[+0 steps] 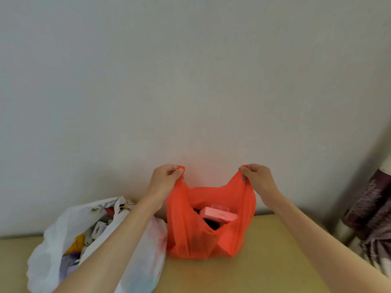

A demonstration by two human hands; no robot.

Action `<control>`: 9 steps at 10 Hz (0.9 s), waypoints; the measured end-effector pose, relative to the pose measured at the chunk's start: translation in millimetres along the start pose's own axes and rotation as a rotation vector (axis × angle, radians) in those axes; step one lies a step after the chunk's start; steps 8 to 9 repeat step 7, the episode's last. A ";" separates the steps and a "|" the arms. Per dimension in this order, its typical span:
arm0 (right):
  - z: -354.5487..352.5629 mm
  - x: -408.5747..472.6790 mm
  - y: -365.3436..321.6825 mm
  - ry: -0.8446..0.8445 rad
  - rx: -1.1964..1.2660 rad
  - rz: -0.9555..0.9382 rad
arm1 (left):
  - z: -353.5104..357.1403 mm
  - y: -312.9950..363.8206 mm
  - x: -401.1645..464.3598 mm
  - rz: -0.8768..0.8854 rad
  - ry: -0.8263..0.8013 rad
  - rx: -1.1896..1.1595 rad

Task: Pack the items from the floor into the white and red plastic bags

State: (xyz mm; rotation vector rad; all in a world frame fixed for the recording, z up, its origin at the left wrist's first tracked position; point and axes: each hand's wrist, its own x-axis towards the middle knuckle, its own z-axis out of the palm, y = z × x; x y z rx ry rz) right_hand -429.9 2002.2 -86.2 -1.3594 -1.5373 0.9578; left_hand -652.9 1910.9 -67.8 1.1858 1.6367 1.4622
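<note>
A red bag [211, 225] was seen standing on a tan floor [264, 271], against a plain pale wall [190, 81] at the far side. Its two handles were held up and pulled apart. The left handle was pinched in the left hand [165, 176], whose fingers were closed on the plastic; the right handle was gripped the same way in the right hand [257, 176], fingers clamped together on it. Both forearms were stretched from the near edge toward the bag. The bag's mouth was held open, and inside it a pink box [218, 215] was seen lying tilted on something dark, which could not be made out. Just to the left of the red bag, touching it, a white bag [143, 261] was slumped on the floor, partly hidden beneath the left forearm. It was open and filled with mixed items, among them something yellow-orange and some pale packets; these were too blurred to be told apart. At the far right edge, a dark purple patterned fabric [368, 208] was seen hanging down to the floor.
</note>
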 end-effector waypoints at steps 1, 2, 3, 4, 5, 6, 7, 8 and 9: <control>6.5 26.0 2.7 -0.015 -0.028 0.002 | 5.1 -2.1 22.8 0.007 0.015 -0.009; 13.9 42.3 8.5 -0.072 -0.066 0.005 | 12.7 -10.1 34.1 -0.037 0.051 -0.006; 18.2 45.3 25.6 -0.122 -0.038 0.020 | 19.0 -26.0 36.6 -0.108 0.026 -0.019; 17.6 43.4 41.4 -0.182 -0.008 0.064 | 18.1 -37.0 36.6 -0.145 -0.002 0.033; 12.1 46.8 47.1 -0.277 -0.018 0.111 | 12.4 -42.7 37.9 -0.132 -0.002 0.188; 5.9 50.6 45.9 -0.394 -0.071 0.145 | 10.9 -45.2 35.4 -0.121 -0.049 0.307; -1.3 50.3 41.3 -0.411 -0.098 0.153 | 13.6 -52.2 31.2 -0.139 -0.084 0.274; -1.3 50.3 41.3 -0.411 -0.098 0.153 | 13.6 -52.2 31.2 -0.139 -0.084 0.274; -1.3 50.3 41.3 -0.411 -0.098 0.153 | 13.6 -52.2 31.2 -0.139 -0.084 0.274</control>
